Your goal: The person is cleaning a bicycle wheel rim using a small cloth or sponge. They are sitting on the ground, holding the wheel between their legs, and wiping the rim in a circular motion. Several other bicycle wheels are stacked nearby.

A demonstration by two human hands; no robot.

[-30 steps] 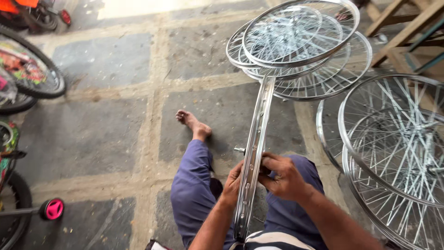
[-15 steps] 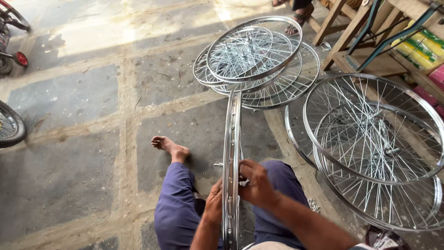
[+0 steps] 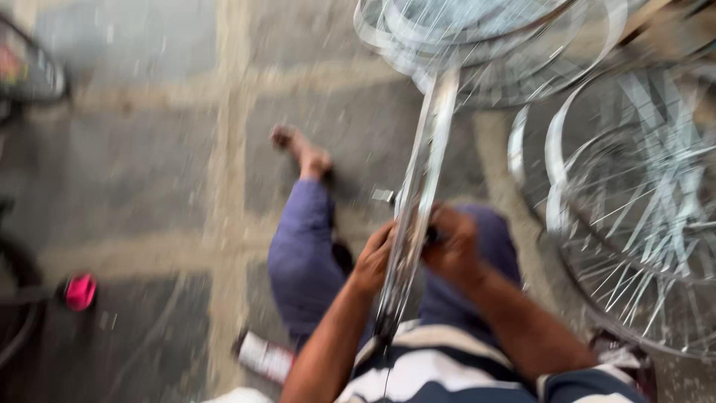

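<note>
Both hands [image 3: 414, 254] around upright wheel rim [image 3: 418, 194]

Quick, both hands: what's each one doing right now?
Left hand: pressed against the left side of the upright wheel rim; grip unclear in the blur.
Right hand: closed at the rim's right side.

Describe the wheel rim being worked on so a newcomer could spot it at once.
Start at the person's purple-trousered legs on the stone floor. Between the left hand and right hand stands a silver rim. Unlike the stacked wheels nearby, it is upright, seen edge-on.
</note>
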